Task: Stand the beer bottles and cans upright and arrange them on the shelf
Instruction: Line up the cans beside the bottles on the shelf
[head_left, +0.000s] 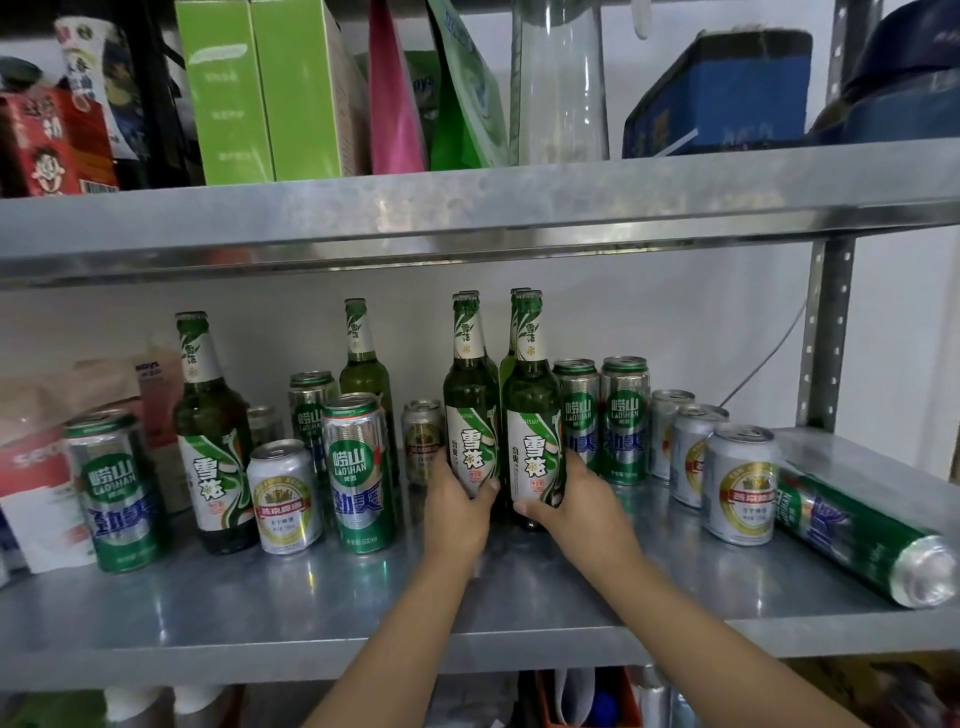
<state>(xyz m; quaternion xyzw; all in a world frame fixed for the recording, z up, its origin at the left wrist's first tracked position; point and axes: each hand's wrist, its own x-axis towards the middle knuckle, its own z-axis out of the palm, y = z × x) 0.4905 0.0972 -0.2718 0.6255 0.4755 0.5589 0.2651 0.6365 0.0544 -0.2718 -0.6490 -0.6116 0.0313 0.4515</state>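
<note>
**Two bottles in hand, one can lying down**

The grey galvanised steel shelf, backed by a white wall, looks hard and slick, so glass could skid or chip on it. At its middle stand two tall green glass beer bottles side by side. They are likely heavy, smooth and top-heavy, best held low. A long green-and-silver beer can lies on its side far right, light and apt to roll. The left hand grips the left bottle near its base, and the right hand grips the right bottle.

Upright green bottles, cans; one can sideways.
</note>
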